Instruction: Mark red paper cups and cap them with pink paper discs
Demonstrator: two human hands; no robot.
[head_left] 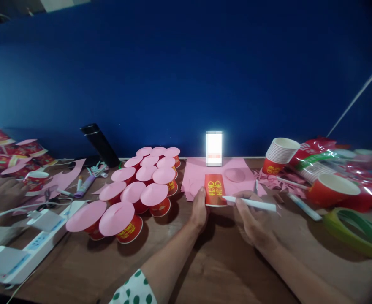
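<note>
Left hand (199, 212) grips the cup (215, 185); right hand (249, 221) pinches the pen (263, 205) at its right side. Pen work seems in hand, next needing steadiness.

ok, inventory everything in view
held cup: 1, red, centre
pen: 1, white, centre
paper: stack, pink, centre
disc-topped cups: about 14, red, centre-left
screen: 1, white, back
nested cups: 1 stack, red-white, right
open cup: 1, red, right
marker: 1, white, right
packaging: uncounted, red, right
tape: 1, yellow-green, right
flask: 1, black, left
tube: 1, purple, left
power strip: 1, white, left
heaped cups: uncounted, red, left
table: 1, brown, beneath
wall: 1, blue, behind
co-worker's grip: 1, bare, left
left sleeve: 1, green-dotted white, bottom
left grip: 1, bare, on held cup
right grip: 1, bare, on pen
</note>
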